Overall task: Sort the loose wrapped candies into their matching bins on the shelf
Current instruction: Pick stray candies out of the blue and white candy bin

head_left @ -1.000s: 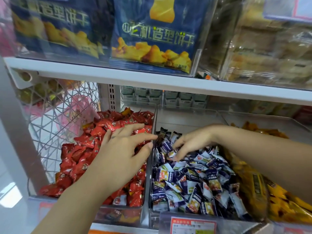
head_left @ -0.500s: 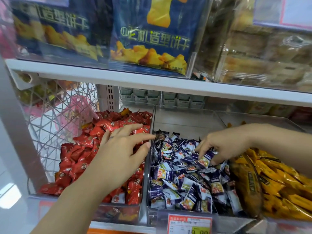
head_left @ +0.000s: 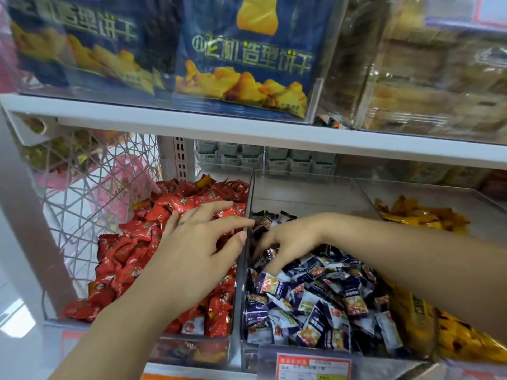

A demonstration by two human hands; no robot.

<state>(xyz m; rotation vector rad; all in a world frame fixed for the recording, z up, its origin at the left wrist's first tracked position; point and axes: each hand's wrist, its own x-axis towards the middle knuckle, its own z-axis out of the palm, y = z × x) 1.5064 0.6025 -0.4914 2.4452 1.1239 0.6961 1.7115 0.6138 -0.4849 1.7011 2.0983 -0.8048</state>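
Note:
Three clear bins stand side by side on the lower shelf. The left bin (head_left: 192, 352) holds red wrapped candies (head_left: 129, 256). The middle bin (head_left: 310, 193) holds dark blue and white wrapped candies (head_left: 315, 305). The right bin (head_left: 428, 196) holds yellow wrapped candies (head_left: 419, 215). My left hand (head_left: 200, 242) lies spread over the red candies, fingers straight, fingertips at the divider between the bins. My right hand (head_left: 288, 239) reaches down into the far left corner of the blue candies with fingers dipped among the wrappers; whether it holds one is hidden.
A white upper shelf board (head_left: 247, 133) runs just above the bins, carrying blue biscuit bags (head_left: 247, 61) and clear boxes (head_left: 439, 67). A wire mesh side panel (head_left: 90, 193) closes the left. A price label (head_left: 312, 368) hangs at the middle bin's front.
My right hand has swept from the right side of the blue candies back to the bin's far left corner. My left hand has stayed on the red candies.

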